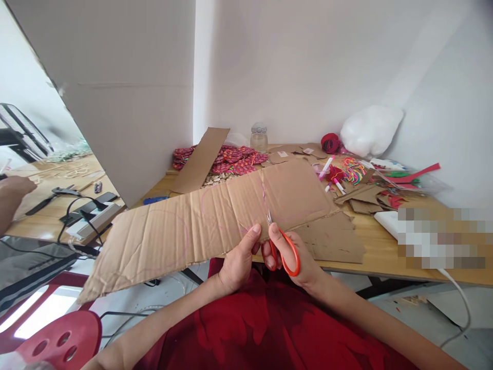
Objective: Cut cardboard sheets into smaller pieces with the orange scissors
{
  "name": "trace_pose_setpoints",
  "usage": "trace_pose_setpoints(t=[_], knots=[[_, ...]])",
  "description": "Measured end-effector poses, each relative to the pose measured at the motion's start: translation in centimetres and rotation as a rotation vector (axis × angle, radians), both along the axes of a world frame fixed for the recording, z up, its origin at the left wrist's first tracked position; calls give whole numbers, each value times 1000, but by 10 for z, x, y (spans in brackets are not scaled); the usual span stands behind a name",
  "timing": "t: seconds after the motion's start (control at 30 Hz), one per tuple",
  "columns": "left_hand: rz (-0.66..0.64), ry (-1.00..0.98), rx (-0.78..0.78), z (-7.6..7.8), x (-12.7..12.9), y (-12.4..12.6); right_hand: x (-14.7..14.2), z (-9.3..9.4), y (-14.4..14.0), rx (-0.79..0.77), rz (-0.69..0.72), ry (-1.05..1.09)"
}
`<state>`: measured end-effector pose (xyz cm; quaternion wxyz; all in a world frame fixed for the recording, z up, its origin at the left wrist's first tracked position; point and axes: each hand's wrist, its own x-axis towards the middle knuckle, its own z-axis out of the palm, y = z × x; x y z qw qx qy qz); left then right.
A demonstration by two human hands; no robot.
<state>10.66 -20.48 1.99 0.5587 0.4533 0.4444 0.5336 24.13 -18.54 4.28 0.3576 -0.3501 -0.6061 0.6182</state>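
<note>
A long sheet of corrugated cardboard (215, 216) with faint purple curves drawn on it is held up over the table's front edge. My left hand (241, 259) grips its lower edge, thumb on top. Through the handles of the orange scissors (291, 257) go the fingers of my right hand (304, 259), closed around them. The blades point away from me at the sheet, on a rough line that runs up to its far edge. Whether the blades are parted is too small to tell. Beneath the sheet's right part lies another cardboard piece (331, 239).
Behind lie a cardboard strip (206, 159), pink patterned fabric (234, 159), a glass jar (259, 137), red yarn (330, 143) and white stuffing (370, 131). A power strip (92, 223) and another person's hand (17, 190) are at left. A red stool (61, 339) stands below.
</note>
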Motion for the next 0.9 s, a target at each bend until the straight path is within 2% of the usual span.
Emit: trace_pose_setpoints(t=[0.07, 0.13, 0.27, 0.33, 0.43, 0.57, 0.77, 0.9], knots=[[-64, -115, 18, 2, 4, -2, 1, 3, 2, 21, 4, -17], [-68, -170, 13, 5, 8, -3, 2, 3, 6, 26, 16, -46], [84, -219, 18, 5, 10, -3, 4, -2, 11, 21, 30, -94], [120, -222, 8, 3, 10, -3, 6, -5, 10, 12, 46, -103], [156, -228, -45, -2, 11, -4, 9, -9, 5, -31, 71, -83], [320, -304, -115, -4, 13, -3, 12, -9, -1, -35, 70, -70], [375, -192, -157, -6, 10, -2, 13, -13, -4, 54, 14, -137], [334, -173, -155, -5, 9, -3, 13, -13, -7, -35, 23, -51]])
